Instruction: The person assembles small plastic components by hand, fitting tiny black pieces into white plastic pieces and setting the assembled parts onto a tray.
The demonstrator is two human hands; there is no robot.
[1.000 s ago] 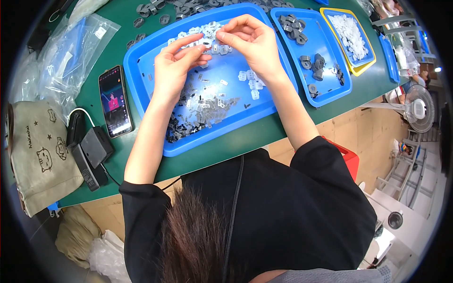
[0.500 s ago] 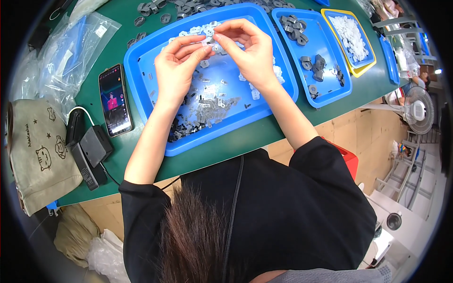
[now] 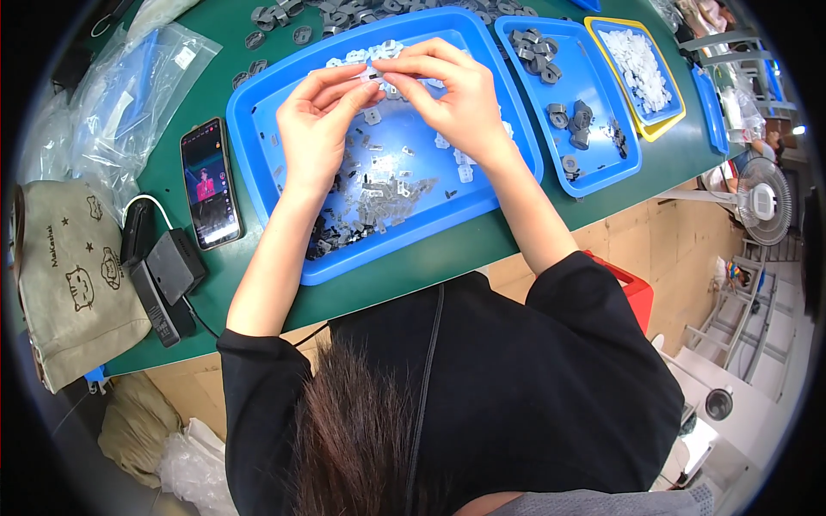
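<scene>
Both my hands meet above the far part of a large blue tray (image 3: 411, 142). My left hand (image 3: 316, 125) pinches one end of a small part (image 3: 375, 76), dark and pale, between thumb and fingers. From the other side my right hand (image 3: 460, 103) grips the same part with its thumb and forefinger. Fingertips cover most of it, so its exact kind does not show. Beneath and behind the hands lie white plastic pieces (image 3: 391, 50). Small clear and metallic pieces (image 3: 387, 202) are scattered nearer to me, with tiny black pieces (image 3: 331, 241) at the near left.
Right of the tray stands a narrower blue tray (image 3: 594, 86) with grey round parts (image 3: 535, 56). Beyond it, a yellow-rimmed tray holds white pieces (image 3: 637, 69). A lit phone (image 3: 211, 185), black charger (image 3: 168, 267), cloth bag (image 3: 77, 292) and plastic bags (image 3: 142, 95) lie at left.
My right hand has shifted slightly left, and its fingertips are now closer to those of my left hand. The left hand has moved a little left. The trays have not moved.
</scene>
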